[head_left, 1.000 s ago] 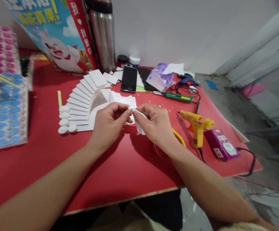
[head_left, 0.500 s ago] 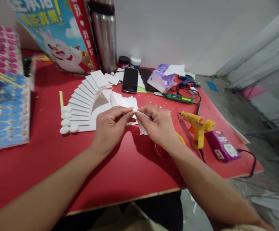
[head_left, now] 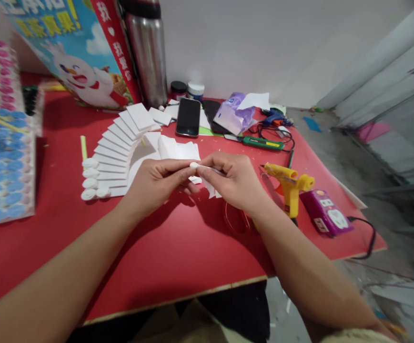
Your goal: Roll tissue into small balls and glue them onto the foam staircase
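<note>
Above the red table [head_left: 178, 252], my left hand [head_left: 156, 183] and my right hand [head_left: 233, 181] meet at the fingertips. Between them they pinch a white strip [head_left: 194, 165], whose end looks rolled into a small bud. Part of the strip is hidden by my right fingers, and a white tail hangs below them. Folded white paper [head_left: 178, 148] lies just behind my hands. To the left is a fan of white cards [head_left: 112, 151], with several white rolled rosettes [head_left: 91, 183] at its near left end.
A yellow glue gun [head_left: 288, 183] and a purple box [head_left: 326, 213] with a cable stand at right. Behind are a phone [head_left: 188, 117], a green-handled tool [head_left: 263, 143], a purple packet [head_left: 236, 114] and a steel flask [head_left: 148, 59]. Blue rosettes [head_left: 8, 176] fill the left.
The view has shifted slightly, so everything sits a little further left. My fingers have moved around the strip, and its rolled end shows more plainly between my fingertips.
</note>
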A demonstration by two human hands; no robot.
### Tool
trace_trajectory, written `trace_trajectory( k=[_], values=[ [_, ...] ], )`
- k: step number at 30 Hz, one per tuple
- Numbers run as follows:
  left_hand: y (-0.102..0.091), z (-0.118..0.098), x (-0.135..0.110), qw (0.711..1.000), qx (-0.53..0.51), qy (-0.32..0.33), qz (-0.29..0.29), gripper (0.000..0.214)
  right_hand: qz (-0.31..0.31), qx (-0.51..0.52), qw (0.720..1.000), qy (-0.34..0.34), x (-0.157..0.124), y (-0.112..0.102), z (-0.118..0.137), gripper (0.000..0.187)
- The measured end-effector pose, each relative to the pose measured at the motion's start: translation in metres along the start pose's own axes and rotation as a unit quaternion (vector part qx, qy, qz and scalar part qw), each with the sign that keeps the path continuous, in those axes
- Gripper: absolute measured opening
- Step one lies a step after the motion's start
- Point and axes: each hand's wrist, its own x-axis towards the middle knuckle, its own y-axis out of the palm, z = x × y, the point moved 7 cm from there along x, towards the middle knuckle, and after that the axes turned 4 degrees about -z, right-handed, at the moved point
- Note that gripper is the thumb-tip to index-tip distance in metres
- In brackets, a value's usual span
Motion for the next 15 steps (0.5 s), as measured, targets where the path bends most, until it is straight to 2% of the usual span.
trace_trajectory(
  k=[3, 10, 13, 15],
  values=[
    [0.000, -0.004, -0.003, 0.999, 0.026, 0.021, -0.010, 0.035, -0.019, 0.014, 1.000, 0.019, -0.001, 0.000, 0.000, 0.024],
    [-0.001, -0.012, -0.007, 0.994, 0.066, 0.069, -0.061, 0.024, -0.045, -0.049, 0.998, -0.018, -0.005, 0.001, 0.010, 0.019],
    [-0.003, -0.011, -0.003, 0.992, 0.077, 0.079, -0.064, 0.025, -0.015, 0.054, 0.998, 0.038, -0.001, 0.002, 0.001, 0.028],
    [-0.007, -0.009, 0.000, 0.992, 0.075, 0.080, -0.061, 0.025, 0.020, 0.184, 0.973, 0.137, 0.002, 0.006, -0.012, 0.040]
  ],
)
